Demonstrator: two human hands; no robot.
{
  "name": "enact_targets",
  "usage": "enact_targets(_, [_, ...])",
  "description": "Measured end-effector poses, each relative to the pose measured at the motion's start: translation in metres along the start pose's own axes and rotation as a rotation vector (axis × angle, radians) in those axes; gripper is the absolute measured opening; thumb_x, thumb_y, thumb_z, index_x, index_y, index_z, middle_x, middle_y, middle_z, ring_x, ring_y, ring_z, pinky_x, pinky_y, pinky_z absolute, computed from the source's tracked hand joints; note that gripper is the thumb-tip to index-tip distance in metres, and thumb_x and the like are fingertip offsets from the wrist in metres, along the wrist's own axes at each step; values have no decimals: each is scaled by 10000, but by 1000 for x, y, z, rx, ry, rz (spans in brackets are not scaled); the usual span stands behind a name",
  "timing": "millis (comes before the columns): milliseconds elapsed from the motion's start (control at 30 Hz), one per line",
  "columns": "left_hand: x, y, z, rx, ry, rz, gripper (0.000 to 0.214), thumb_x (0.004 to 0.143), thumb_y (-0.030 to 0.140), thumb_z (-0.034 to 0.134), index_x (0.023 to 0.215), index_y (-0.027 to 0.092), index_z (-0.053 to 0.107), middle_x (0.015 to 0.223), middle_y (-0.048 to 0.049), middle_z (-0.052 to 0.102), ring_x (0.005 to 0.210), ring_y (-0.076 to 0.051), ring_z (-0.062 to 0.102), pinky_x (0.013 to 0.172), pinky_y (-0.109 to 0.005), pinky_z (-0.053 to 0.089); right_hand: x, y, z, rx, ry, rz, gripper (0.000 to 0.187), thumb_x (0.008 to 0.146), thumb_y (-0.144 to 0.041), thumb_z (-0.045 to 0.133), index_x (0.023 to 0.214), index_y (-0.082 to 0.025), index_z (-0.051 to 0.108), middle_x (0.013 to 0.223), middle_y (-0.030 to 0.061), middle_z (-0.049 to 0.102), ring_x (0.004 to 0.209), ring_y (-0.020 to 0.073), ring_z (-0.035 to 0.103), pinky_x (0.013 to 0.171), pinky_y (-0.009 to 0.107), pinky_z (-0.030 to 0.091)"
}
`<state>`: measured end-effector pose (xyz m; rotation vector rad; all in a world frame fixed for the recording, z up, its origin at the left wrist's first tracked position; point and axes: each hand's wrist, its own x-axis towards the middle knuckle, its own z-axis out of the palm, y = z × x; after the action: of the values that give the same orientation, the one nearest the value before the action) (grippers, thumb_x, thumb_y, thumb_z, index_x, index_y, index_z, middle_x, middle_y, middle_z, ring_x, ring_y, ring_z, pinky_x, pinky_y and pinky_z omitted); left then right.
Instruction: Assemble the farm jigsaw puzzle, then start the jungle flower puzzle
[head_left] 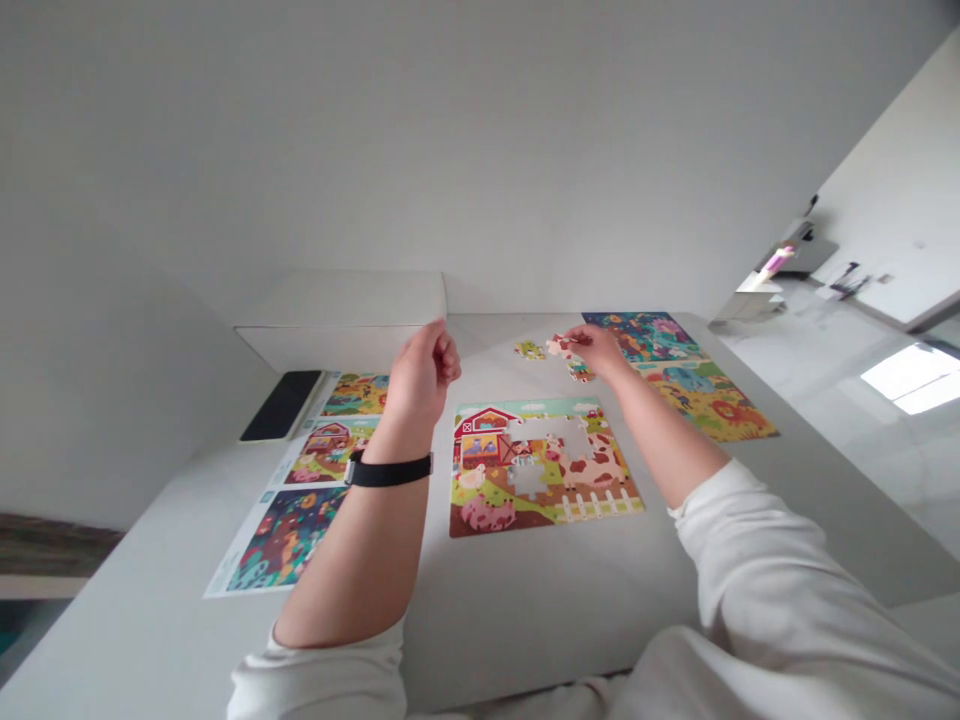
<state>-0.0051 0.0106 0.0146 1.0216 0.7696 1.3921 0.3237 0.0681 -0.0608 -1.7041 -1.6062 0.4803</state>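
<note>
A farm jigsaw puzzle (pixel 480 480) lies on the white table in front of me, with a red barn, a spotted cow and a white fence. Bare gaps (pixel 544 432) show in its upper middle. My right hand (pixel 598 350) is above the far edge of the table, pinching a small red-and-white puzzle piece (pixel 559 345) between its fingers. Just below that hand, a loose piece (pixel 579 370) lies on the table, and a green-yellow piece (pixel 529 350) lies further left. My left hand (pixel 424 375) is raised with curled fingers, and nothing shows in it.
Printed picture sheets (pixel 285 535) run along the left side of the table, and two colourful animal puzzles (pixel 705 400) lie at the far right. A white box (pixel 341 320) and a black phone-like slab (pixel 281 405) stand at the far left.
</note>
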Motion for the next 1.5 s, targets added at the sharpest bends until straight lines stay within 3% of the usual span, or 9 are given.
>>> enact_targets(267, [-28, -31, 39, 140, -218, -83, 407, 894, 466, 753, 723, 217, 481, 626, 45, 491, 482, -71, 408, 447, -209, 316, -95, -18, -33, 473, -67, -58, 404, 861, -407, 790, 1206, -212, 714, 1087, 84, 766, 996, 225, 738, 888, 361, 595])
enact_targets(367, [-45, -49, 52, 287, -303, -90, 301, 893, 437, 744, 821, 211, 559, 679, 37, 545, 522, -75, 450, 483, -204, 350, -129, -16, -33, 528, -72, -2, 461, 831, -508, 814, 1180, -222, 718, 1068, 70, 757, 988, 222, 721, 862, 348, 590])
enact_targets(500, [-63, -73, 63, 622, -318, -68, 241, 894, 394, 734, 1018, 202, 656, 812, 9, 644, 634, -101, 549, 573, -222, 418, -158, -6, -23, 681, -60, 10, 502, 735, -570, 884, 1078, -235, 737, 947, 30, 736, 893, 198, 694, 816, 330, 574])
enact_targets(600, [-73, -86, 66, 837, -350, -85, 237, 900, 406, 710, 978, 183, 709, 814, -4, 675, 684, -125, 570, 633, -252, 433, -165, 0, -16, 755, -65, 29, 487, 677, -553, 928, 1008, -242, 751, 880, 8, 717, 830, 180, 668, 772, 314, 563])
enact_targets(733, [-80, -98, 63, 954, -367, -103, 293, 896, 458, 688, 816, 176, 707, 697, 9, 639, 645, -130, 523, 633, -274, 398, -163, 6, -13, 767, -84, 28, 473, 664, -531, 940, 997, -248, 758, 898, 11, 727, 855, 186, 676, 779, 311, 566])
enact_targets(933, [-80, -112, 54, 882, -370, -89, 271, 873, 440, 670, 832, 175, 711, 708, 13, 634, 640, -125, 492, 629, -268, 383, -162, 11, -11, 736, -110, 57, 472, 666, -511, 929, 1013, -235, 764, 885, 13, 729, 827, 181, 673, 725, 291, 542])
enact_targets(1233, [-81, -118, 52, 750, -385, -104, 303, 904, 481, 603, 801, 198, 627, 585, 50, 482, 582, -122, 429, 586, -260, 340, -163, 14, -10, 713, -85, 76, 463, 696, -556, 912, 992, -235, 759, 868, 12, 737, 808, 174, 662, 735, 294, 531])
enact_targets(1333, [-80, -118, 53, 770, -341, -94, 332, 934, 499, 561, 781, 206, 596, 576, 50, 460, 570, -126, 417, 570, -268, 315, -162, 16, -9, 710, -81, 88, 474, 689, -569, 912, 991, -238, 758, 869, 13, 739, 811, 177, 665, 736, 297, 532])
enact_targets(1500, [-81, -116, 56, 888, -335, -42, 435, 938, 574, 583, 712, 202, 580, 641, 13, 564, 618, -136, 474, 589, -279, 333, -163, 16, -8, 710, -92, 94, 512, 644, -587, 934, 972, -236, 758, 878, 19, 743, 795, 176, 657, 710, 295, 529])
